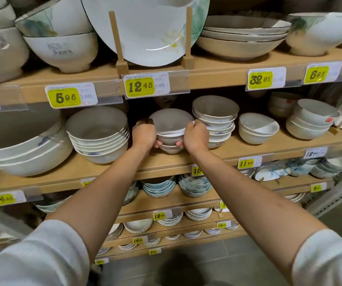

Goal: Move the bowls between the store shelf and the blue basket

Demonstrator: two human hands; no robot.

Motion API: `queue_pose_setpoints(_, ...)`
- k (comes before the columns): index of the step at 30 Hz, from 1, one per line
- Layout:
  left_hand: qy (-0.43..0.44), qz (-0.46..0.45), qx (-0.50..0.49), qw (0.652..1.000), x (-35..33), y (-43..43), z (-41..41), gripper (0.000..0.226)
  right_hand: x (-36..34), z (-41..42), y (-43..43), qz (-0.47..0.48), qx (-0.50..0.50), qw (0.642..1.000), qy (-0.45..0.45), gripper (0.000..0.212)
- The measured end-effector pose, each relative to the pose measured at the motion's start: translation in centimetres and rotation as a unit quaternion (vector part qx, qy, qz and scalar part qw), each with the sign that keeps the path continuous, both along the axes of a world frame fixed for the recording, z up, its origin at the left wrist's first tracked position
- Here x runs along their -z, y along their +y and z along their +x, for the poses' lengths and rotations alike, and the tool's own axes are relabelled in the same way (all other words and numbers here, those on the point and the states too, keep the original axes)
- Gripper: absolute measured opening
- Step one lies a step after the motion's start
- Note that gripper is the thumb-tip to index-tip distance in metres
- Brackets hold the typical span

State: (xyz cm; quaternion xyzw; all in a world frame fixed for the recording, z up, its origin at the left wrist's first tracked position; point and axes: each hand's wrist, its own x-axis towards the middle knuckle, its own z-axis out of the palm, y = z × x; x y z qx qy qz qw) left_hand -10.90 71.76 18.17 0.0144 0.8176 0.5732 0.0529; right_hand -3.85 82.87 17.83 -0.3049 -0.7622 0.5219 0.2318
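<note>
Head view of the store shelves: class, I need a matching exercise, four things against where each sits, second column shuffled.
1. large white oval plate
2. yellow 12.45 price tag
3. small stack of grey-lined white bowls
4. stack of pale blue bowls

A. gripped between the left hand and right hand
B. propped in a wooden stand
C. one level below the hands
D. on the wooden shelf edge under the plate

Pairs: 1-B, 2-D, 3-A, 4-C

The small bowls (171, 129) I'm on are grey inside and white outside, with a faint bluish mark low down. The shelf (166, 162) is pale tan wood, and the price tags (140, 87) are bright yellow with black digits. The big plate (151, 32) is white with green leaves and a pale yellow flower.
</note>
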Motion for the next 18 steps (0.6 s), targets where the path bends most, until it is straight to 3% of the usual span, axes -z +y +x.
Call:
queue_pose_setpoints(7, 0.005, -0.009, -0.007, 1.000, 1.1, -0.3, -0.2, 0.020, 1.0, -0.1, -0.6, 0.018, 0.032, 0.999, 0.011, 0.021)
queue_pose_setpoints(15, -0.014, -0.064, 0.032, 0.997, 1.3, -0.4, -0.6, 0.023, 0.7, -0.1, -1.3, 0.013, 0.089, 0.996, 0.001, 0.035)
queue_pose_setpoints(18, -0.024, -0.073, 0.046, 0.996, 1.5, -0.5, -0.4, 0.022, 0.6, 0.0, -1.8, 0.033, 0.120, 0.992, -0.011, 0.031)
